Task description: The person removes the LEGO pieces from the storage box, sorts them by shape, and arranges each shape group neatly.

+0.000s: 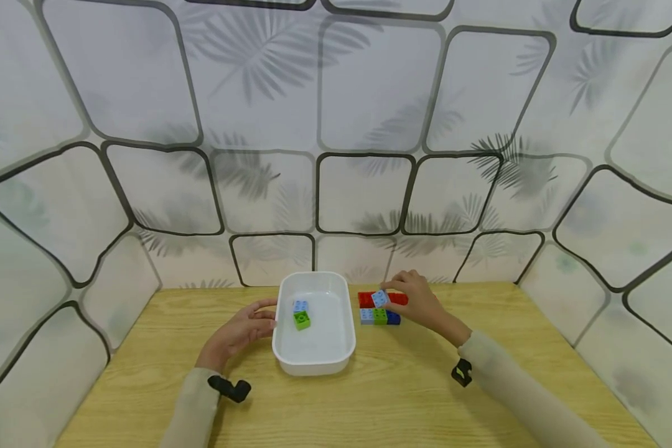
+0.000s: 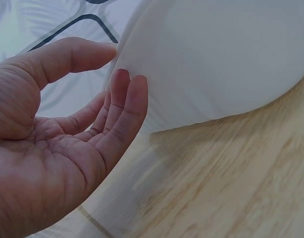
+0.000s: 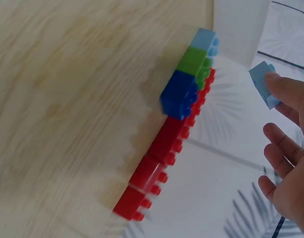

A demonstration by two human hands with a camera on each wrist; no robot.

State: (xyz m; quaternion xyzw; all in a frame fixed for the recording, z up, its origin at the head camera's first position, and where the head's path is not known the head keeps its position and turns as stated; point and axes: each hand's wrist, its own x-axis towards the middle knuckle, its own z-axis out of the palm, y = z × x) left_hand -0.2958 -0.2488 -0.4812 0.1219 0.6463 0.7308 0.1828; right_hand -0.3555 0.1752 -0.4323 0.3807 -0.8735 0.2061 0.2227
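Observation:
My right hand (image 1: 420, 303) pinches a light blue toy building brick (image 1: 380, 298) between thumb and finger, above a row of red bricks (image 1: 365, 301). The right wrist view shows this brick (image 3: 260, 83) tilted and apart from the row. In front of the red ones stand a light blue brick (image 1: 366, 317), a green brick (image 1: 379, 317) and a dark blue brick (image 1: 394, 318), side by side. My left hand (image 1: 236, 336) is at the left side of a white plastic bin (image 1: 313, 363), its loosely bent fingers against the outer wall. Inside lie another light blue brick (image 1: 300, 305) and green brick (image 1: 302, 321).
The wood-grain table (image 1: 336, 410) carries the bin and bricks. A patterned cloth (image 1: 269, 193) with leaf prints rises behind the table and along both sides. Black bands (image 1: 229, 388) sit on both wrists.

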